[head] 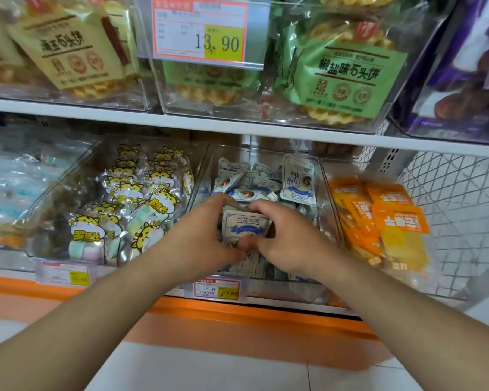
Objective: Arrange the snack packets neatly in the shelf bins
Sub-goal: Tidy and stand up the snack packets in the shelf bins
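Lower shelf, middle clear bin. We have both hands in it: left hand and right hand curled around one white-and-blue snack packet, fingers over its top edge, thumbs meeting under it. The packet stands upright, print facing us, at the front of the bin, above a loose pile of like white-and-blue packets lying at mixed angles behind and below.

Bin to the left: cat-printed packets, heaped. Bin to the right: orange packets, overlapping. Price tag clipped at the front of the middle bin, just below our wrists.

Upper shelf: clear bins of waffle biscuit bags, large price tag reading 13.90.
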`<state>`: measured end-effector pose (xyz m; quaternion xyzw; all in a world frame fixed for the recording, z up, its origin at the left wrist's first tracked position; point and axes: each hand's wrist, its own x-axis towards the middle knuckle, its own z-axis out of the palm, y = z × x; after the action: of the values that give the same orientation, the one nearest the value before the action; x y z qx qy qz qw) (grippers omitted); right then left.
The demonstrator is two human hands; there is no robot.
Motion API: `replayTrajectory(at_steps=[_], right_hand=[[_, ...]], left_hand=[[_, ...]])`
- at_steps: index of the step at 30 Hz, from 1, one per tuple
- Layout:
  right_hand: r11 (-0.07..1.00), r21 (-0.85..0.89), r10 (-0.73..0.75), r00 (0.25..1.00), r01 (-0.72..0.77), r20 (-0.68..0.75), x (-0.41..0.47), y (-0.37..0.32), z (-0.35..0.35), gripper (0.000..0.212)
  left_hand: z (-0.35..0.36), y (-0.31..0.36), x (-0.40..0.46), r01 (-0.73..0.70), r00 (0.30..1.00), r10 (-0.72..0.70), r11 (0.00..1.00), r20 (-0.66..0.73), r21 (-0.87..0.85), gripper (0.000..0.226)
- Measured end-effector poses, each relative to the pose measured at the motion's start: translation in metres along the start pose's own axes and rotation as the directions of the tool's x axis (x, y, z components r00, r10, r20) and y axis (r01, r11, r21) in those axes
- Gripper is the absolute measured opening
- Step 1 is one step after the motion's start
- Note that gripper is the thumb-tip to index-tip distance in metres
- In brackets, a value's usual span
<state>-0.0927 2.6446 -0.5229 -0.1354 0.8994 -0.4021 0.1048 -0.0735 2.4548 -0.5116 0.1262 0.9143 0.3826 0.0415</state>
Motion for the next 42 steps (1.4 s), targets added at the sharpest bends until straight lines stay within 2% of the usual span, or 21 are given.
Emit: replayTrajectory(at_steps=[2, 5, 8, 10, 12, 14, 17, 20, 26, 32, 35, 39, 42], right_hand=[[0.998, -0.057, -0.023, 1.000, 0.022, -0.011, -0.001, -0.003, 0.003, 0.042], [0.995, -0.091, -0.022, 0.999, 0.026, 0.045, -0.004, -0.005, 0.005, 0.032], [1.000, 0.008, 0.017, 0.981, -0.018, 0.195, -0.006, 0.001, -0.006, 0.046], [0.999, 0.014, 0.037, 0.972, -0.041, 0.233, -0.006, 0.009, -0.018, 0.058], [0.987, -0.160, 0.062, 0.984, -0.035, 0.167, -0.006, 0.016, -0.023, 0.057], [0.921, -0.390, 0.057, 0.993, -0.011, 0.107, -0.005, 0.020, -0.015, 0.043], [0.848, -0.529, 0.073, 0.992, -0.005, 0.106, 0.002, 0.028, 0.007, 0.025], [0.860, -0.509, 0.058, 0.997, -0.024, 0.051, 0.006, 0.025, 0.016, 0.014], [0.905, -0.422, 0.070, 0.997, -0.053, 0.024, 0.007, 0.026, 0.019, 0.012], [0.981, -0.190, 0.028, 0.997, -0.042, -0.077, 0.003, 0.011, -0.023, 0.012], [0.980, -0.199, -0.038, 0.989, 0.009, -0.142, 0.002, 0.005, -0.034, 0.015], [0.965, -0.218, -0.210, 0.923, 0.144, -0.323, 0.012, -0.009, -0.033, 0.015], [0.979, -0.128, -0.185, 0.949, 0.157, -0.254, 0.020, -0.020, -0.016, 0.014]], left_hand=[[0.000, -0.001, -0.001, -0.032, 0.999, 0.034, 0.985, -0.012, 0.169, 0.060], [-0.004, -0.005, -0.003, -0.145, 0.989, 0.144, 0.889, 0.034, 0.434, 0.062], [-0.012, -0.003, -0.007, -0.190, 0.981, 0.180, 0.798, 0.074, 0.572, 0.065], [-0.018, -0.001, -0.008, -0.180, 0.983, 0.164, 0.792, 0.081, 0.583, 0.063], [-0.022, -0.003, -0.009, -0.175, 0.984, 0.159, 0.804, 0.078, 0.568, 0.059], [-0.024, -0.006, -0.011, -0.170, 0.985, 0.155, 0.812, 0.075, 0.558, 0.058], [-0.024, -0.014, -0.012, -0.175, 0.984, 0.161, 0.788, 0.077, 0.591, 0.060], [-0.025, -0.014, -0.014, -0.161, 0.987, 0.140, 0.780, 0.082, 0.604, 0.064], [-0.027, -0.014, -0.020, -0.107, 0.994, 0.081, 0.849, 0.073, 0.517, 0.067], [-0.029, -0.017, -0.023, -0.137, 0.989, 0.095, 0.856, 0.110, 0.498, 0.062], [-0.026, -0.015, -0.022, -0.160, 0.986, 0.107, 0.843, 0.131, 0.513, 0.056], [-0.023, -0.015, -0.021, -0.185, 0.981, 0.121, 0.806, 0.150, 0.563, 0.053], [-0.022, -0.018, -0.022, -0.187, 0.982, 0.133, 0.810, 0.137, 0.555, 0.056]])
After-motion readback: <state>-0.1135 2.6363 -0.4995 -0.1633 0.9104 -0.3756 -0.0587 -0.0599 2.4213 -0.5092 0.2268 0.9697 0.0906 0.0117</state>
